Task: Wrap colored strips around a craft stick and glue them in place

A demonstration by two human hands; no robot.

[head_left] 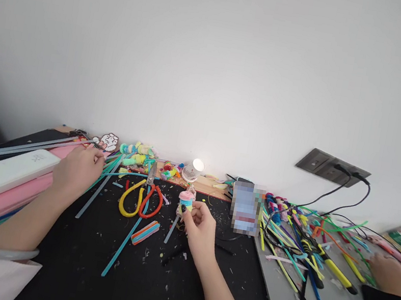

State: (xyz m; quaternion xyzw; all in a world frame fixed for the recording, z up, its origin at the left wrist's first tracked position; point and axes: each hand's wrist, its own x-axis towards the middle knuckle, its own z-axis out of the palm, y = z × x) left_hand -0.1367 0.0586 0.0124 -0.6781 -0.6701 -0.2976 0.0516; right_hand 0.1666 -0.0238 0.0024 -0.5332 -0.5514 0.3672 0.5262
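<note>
Between the thumb and fingers of my right hand is a small pink, blue and yellow striped pipe-cleaner figure, held upright over the black mat. A translucent stick shows just below it; whether they touch is unclear. At the left, my left hand has its fingers curled together beside a bunch of teal and green pipe cleaners. What its fingertips hold, if anything, is too small to make out. Scissors with yellow and red handles and a striped pipe-cleaner bundle lie between my hands.
A white power bank lies at the left. Along the wall stand a paper cup and a phone. Loose pipe cleaners and yellow-black pliers cover the grey surface near another person's hand. Cables run from a wall socket.
</note>
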